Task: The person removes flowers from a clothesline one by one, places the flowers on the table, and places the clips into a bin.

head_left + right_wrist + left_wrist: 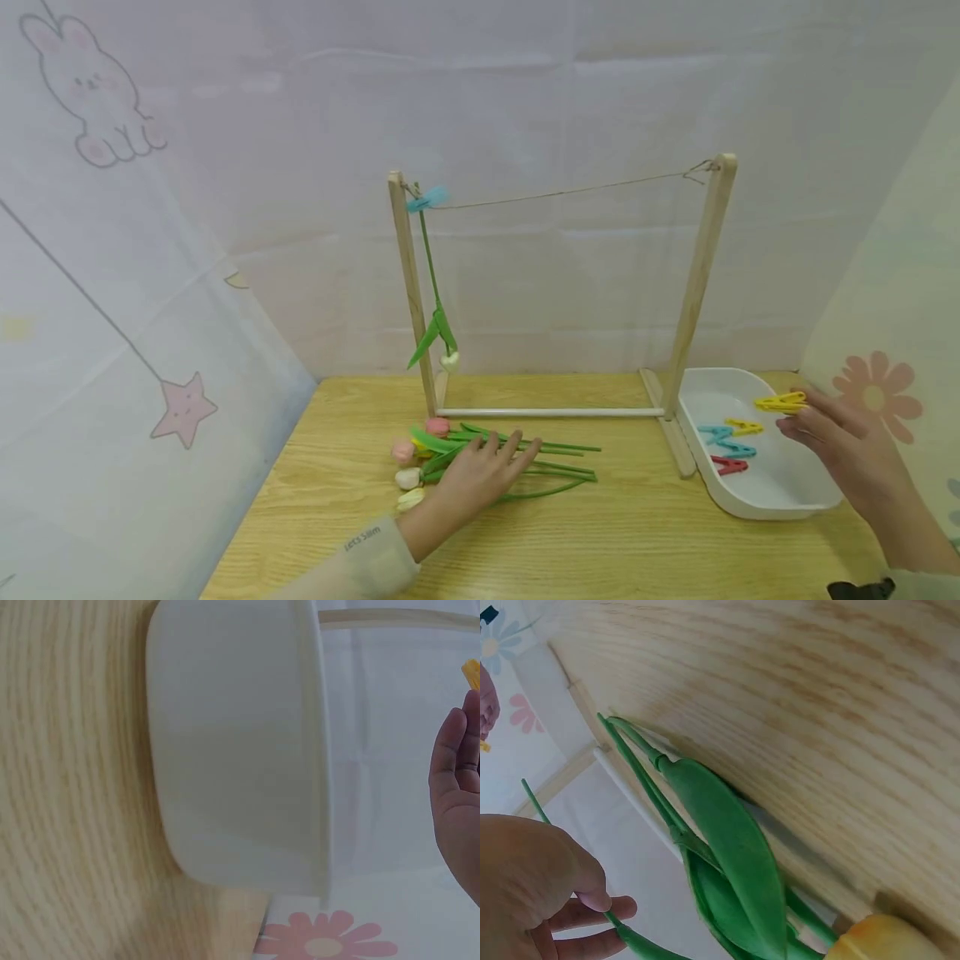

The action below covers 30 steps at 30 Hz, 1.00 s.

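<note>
My left hand (483, 477) is over a bunch of artificial tulips (408, 477) lying on the table, blooms to the left and stems to the right. In the left wrist view, its thumb and fingers pinch the green stem of one tulip (646, 946); which bloom belongs to it is hidden. Above the white tray (772, 507), my right hand (855, 450) holds a yellow clothespin (780, 403) by one end. A white tulip (449, 361) hangs bloom down from the string (558, 194), clipped by a blue clothespin (427, 199) near the left post.
Behind the tulips stands a wooden frame (702, 275) with two posts and a white lower bar (551, 412). Inside the tray lie blue clothespins (737, 450), a yellow one (745, 427) and a red one (730, 466). Printed cloth (562, 108) surrounds the table (600, 546).
</note>
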Each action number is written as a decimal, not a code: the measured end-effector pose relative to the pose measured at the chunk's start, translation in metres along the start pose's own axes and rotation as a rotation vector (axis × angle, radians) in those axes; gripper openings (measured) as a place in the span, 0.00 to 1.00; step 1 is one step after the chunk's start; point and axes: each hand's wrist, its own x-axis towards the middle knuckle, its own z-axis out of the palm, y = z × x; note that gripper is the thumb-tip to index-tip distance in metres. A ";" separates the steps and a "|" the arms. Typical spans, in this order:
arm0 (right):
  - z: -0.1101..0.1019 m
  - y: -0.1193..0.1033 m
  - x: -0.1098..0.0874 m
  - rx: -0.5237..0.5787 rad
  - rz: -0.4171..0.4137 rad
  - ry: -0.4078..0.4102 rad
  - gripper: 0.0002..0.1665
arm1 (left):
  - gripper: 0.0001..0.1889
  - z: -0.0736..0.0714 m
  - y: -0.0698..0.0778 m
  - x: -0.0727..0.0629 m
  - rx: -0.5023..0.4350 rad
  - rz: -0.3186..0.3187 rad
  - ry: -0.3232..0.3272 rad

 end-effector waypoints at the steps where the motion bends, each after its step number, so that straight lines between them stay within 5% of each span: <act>1: -0.002 0.001 -0.001 0.007 0.004 0.003 0.27 | 0.39 0.000 0.000 0.000 -0.003 0.001 -0.003; 8: -0.016 0.005 -0.010 0.012 0.058 0.065 0.27 | 0.40 0.004 0.003 -0.003 -0.008 0.008 -0.060; 23: -0.033 0.010 -0.026 0.256 0.058 0.089 0.27 | 0.42 0.012 0.008 -0.003 -0.012 0.006 -0.112; 30: -0.043 0.010 -0.032 0.250 0.083 0.119 0.26 | 0.42 0.013 0.007 -0.002 -0.061 0.002 -0.165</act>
